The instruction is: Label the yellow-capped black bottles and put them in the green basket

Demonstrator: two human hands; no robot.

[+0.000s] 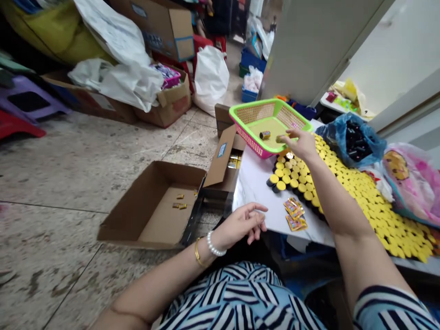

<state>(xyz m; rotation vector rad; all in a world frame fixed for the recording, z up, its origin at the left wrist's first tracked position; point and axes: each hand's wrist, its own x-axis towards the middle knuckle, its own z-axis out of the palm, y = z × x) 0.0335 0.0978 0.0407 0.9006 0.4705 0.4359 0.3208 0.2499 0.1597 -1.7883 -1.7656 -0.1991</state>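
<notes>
My right hand (300, 143) reaches over the green and pink basket (237, 113), its fingers closed on a small yellowish cylinder (282, 139). Another small cylinder (264, 135), dark with a gold label, lies on the basket floor. My left hand (246, 222) hangs at the front table edge, fingers loosely apart, holding nothing. Close to it on the white table lie several flat yellow-orange packets (294, 213). Under my right forearm stand many black cylinders with yellow caps (300, 188), packed side by side.
An open cardboard box (137, 201) holding several small gold pieces is on the floor at left. Beside the table another carton (220, 158) stands with its flap up. A blue bag (355, 140) of black pieces and a pink bag (412, 178) sit on the table's right.
</notes>
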